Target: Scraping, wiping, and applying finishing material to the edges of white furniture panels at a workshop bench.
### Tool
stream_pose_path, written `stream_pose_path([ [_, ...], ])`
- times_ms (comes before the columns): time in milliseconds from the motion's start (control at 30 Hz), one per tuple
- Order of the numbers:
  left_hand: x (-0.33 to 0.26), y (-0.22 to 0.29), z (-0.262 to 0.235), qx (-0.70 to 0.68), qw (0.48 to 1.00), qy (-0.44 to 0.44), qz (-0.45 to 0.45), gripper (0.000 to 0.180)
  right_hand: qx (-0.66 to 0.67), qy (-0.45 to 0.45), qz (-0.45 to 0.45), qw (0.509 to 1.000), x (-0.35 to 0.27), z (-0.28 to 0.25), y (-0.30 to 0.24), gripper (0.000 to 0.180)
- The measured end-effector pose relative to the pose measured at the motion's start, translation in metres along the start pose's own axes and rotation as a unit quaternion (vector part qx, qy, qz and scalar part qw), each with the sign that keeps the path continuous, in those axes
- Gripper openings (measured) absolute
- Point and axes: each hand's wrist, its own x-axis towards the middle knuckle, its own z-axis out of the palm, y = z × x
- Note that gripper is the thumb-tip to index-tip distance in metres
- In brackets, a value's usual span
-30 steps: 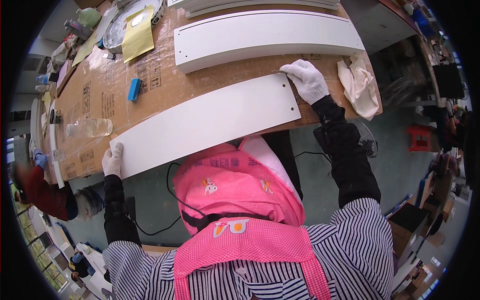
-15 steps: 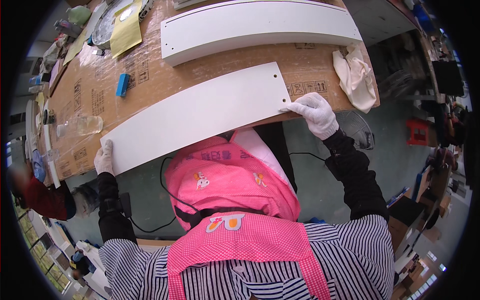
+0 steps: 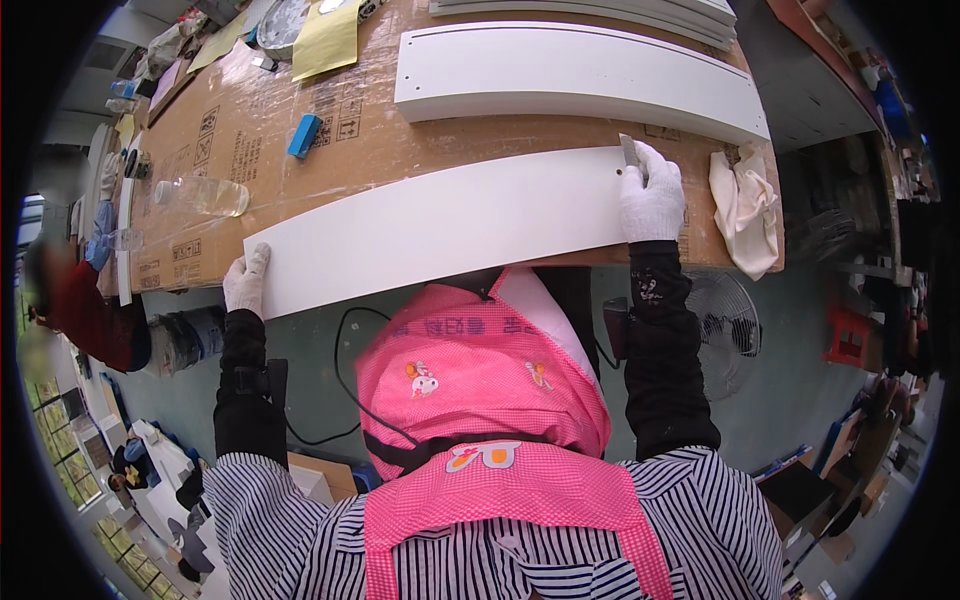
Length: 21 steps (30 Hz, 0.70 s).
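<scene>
A long white board [image 3: 440,225], its upper edge gently curved, stretched across the centre of the frame, overlapping the near edge of a cardboard-covered desk [image 3: 380,140]. The wearer's left hand [image 3: 245,280], in a white knit glove, pinched the board's left end, thumb on top. At the board's right end, right of centre, the gloved right hand [image 3: 652,195] pinched a thin grey strip [image 3: 628,150] between thumb and fingers; it stood by the board's upper right corner, near a small dark hole. Whether the strip touched the board could not be told.

Behind, in the upper right, lay a stack of white boards [image 3: 580,75], with more at the top edge. A blue block [image 3: 304,136] sat upper left of centre, yellow paper [image 3: 326,45] above it, and a clear bottle [image 3: 203,197] on its side farther left. A cream cloth [image 3: 745,210] hung over the desk's right corner, above a fan [image 3: 725,330]. The wearer's pink apron [image 3: 480,360] filled the lower centre; a co-worker's dark red sleeve [image 3: 95,310] showed at far left.
</scene>
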Motion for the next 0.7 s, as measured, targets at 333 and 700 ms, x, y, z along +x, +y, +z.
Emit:
stream_pose_path([
  [333, -0.113, -0.015, 0.053, -0.097, 0.993, -0.021, -0.065, 0.055, -0.256, -0.035, -0.172, 0.951, -0.044, 0.056, -0.036, 0.054],
  [700, -0.095, -0.037, 0.067, 0.156, 0.982, -0.008, 0.105, 0.065, -0.099, -0.188, -0.338, 0.917, -0.193, 0.169, -0.202, 0.057],
])
